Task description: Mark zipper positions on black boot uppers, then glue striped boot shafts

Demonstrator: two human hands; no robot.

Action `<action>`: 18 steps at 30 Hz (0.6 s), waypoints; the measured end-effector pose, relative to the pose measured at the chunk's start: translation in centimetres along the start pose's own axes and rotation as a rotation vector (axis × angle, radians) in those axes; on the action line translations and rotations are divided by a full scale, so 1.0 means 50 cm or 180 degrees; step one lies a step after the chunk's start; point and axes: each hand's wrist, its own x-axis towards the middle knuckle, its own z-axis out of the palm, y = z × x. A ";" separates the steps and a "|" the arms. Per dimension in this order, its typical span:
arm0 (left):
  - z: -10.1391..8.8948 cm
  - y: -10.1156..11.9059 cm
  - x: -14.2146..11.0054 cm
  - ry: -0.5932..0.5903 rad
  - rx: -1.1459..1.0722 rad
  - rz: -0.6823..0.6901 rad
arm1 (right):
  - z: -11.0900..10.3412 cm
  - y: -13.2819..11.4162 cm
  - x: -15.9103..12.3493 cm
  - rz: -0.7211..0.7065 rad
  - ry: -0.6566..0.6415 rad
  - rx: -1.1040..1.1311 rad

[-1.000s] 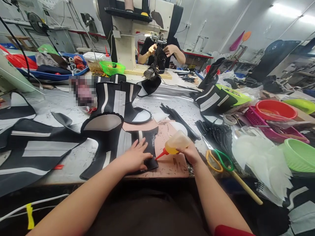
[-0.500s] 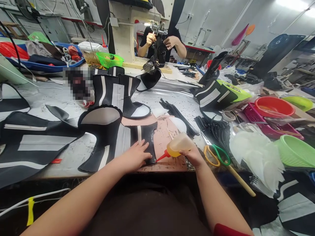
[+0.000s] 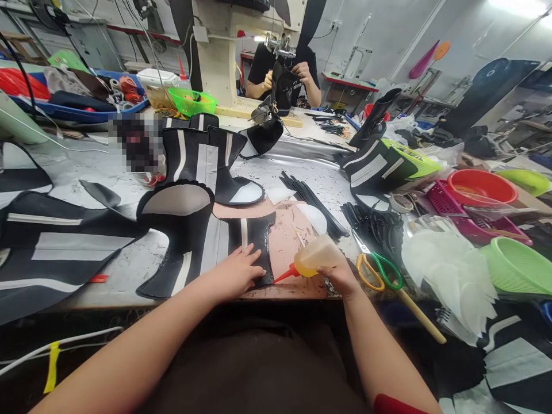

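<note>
My left hand (image 3: 236,271) lies flat, fingers spread, pressing a black boot upper piece (image 3: 254,236) with pale stripes onto a pink work board (image 3: 290,241). My right hand (image 3: 340,275) grips a squeeze bottle (image 3: 314,254) of yellow glue. Its red nozzle (image 3: 282,275) points left and touches the near right edge of the black piece, just beside my left fingertips. A larger black upper (image 3: 183,230) adjoins the piece on the left.
Green and yellow scissors (image 3: 379,270) and a wooden stick (image 3: 420,316) lie right of my right hand. Black strips (image 3: 313,201), white cut pieces (image 3: 452,270), coloured basins (image 3: 480,187) and more boot uppers (image 3: 375,169) crowd the bench. A person (image 3: 284,72) works at a sewing machine opposite.
The view has shifted a little. The glue nozzle has crept down along the right edge of the black piece toward me. My left hand has stayed pressed flat on the piece.
</note>
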 end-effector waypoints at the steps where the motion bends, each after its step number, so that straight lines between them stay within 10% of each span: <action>1: 0.000 0.000 0.000 0.0000 0.0001 0.0004 | 0.000 0.000 0.000 0.0009 -0.0047 -0.0035; 13: 0.006 0.007 -0.005 0.0173 0.0151 0.0097 | 0.058 -0.035 0.051 -0.0938 0.0540 -0.0488; 18: -0.006 -0.003 -0.007 0.0608 0.0467 0.0460 | 0.068 -0.080 0.039 -0.1449 0.1425 0.1025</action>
